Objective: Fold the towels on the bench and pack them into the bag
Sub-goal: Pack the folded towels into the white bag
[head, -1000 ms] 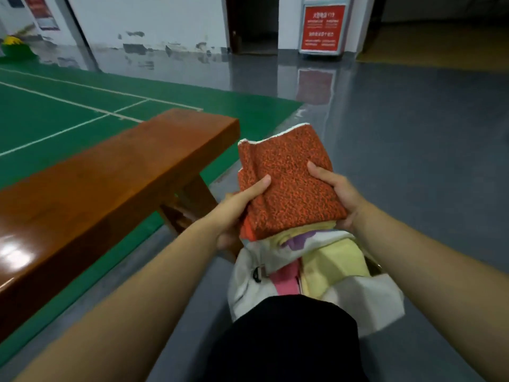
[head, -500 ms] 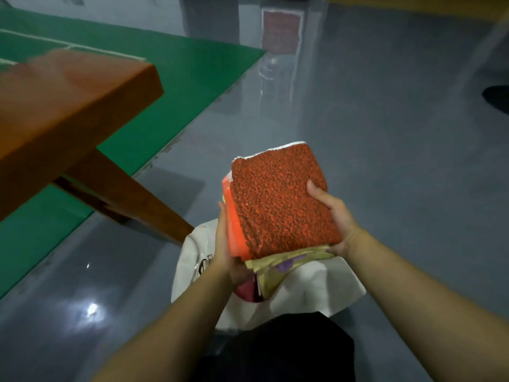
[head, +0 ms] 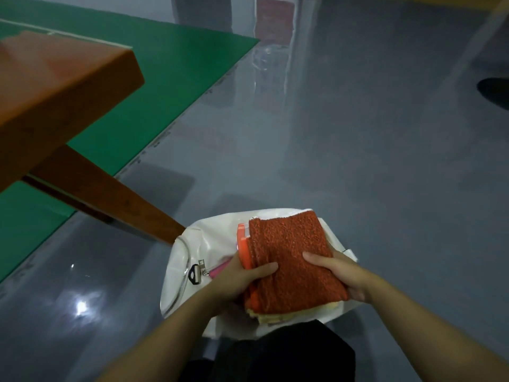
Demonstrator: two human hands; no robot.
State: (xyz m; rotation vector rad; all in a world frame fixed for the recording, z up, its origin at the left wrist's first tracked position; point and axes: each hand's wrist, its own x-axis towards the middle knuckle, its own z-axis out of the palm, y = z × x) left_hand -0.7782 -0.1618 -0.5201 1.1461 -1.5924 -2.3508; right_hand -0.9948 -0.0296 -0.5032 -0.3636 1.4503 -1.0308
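Note:
A folded rust-orange towel (head: 292, 260) lies over the open mouth of a white bag (head: 209, 238) on the grey floor. My left hand (head: 239, 279) grips the towel's left edge, thumb on top. My right hand (head: 338, 274) holds its right side, thumb across the top. Under it a folded yellow towel (head: 278, 317) shows at the near edge, and a strip of pink (head: 220, 267) sits inside the bag by the zipper pull. The wooden bench (head: 55, 86) stands at the upper left with its top bare.
The bench's slanted leg (head: 115, 205) comes down just left of the bag. Green court flooring (head: 176, 67) lies beyond the bench. A dark shoe (head: 495, 92) is at the far right edge. My dark-clothed knee (head: 275, 351) is right below the bag.
Both hands have lowered the orange towel from chest height down onto the bag's opening. The view has tipped down toward the floor.

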